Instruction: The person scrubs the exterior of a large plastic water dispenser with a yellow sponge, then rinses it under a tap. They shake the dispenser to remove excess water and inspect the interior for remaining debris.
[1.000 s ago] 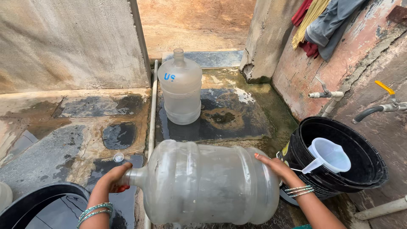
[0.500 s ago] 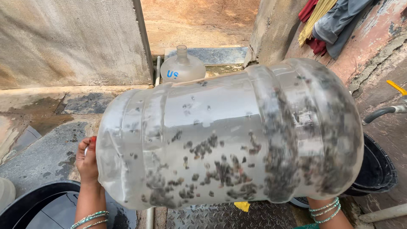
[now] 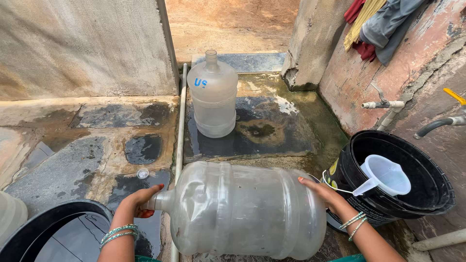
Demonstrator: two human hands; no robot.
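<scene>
A large clear plastic water jug (image 3: 242, 208) lies on its side in front of me, its neck pointing left. My left hand (image 3: 138, 200) covers and grips the jug's mouth. On the jug's base at the right rests my right hand (image 3: 323, 191), palm flat against it. Both wrists wear green bangles. A second jug (image 3: 212, 94) of the same kind, with blue marks, stands upright on the wet stone floor farther back. A small clear cap (image 3: 142, 173) lies on the floor near my left hand.
A black bucket (image 3: 427, 194) holding a white plastic mug (image 3: 386, 175) stands at the right. A black tub (image 3: 43, 233) sits at the lower left. Taps (image 3: 383, 104) jut from the right wall, with clothes (image 3: 378, 24) hung above. A thin pipe (image 3: 180, 121) runs along the floor.
The jug was swung up close to the camera half a second ago and is now back down low, lying sideways between both hands as it was one second ago.
</scene>
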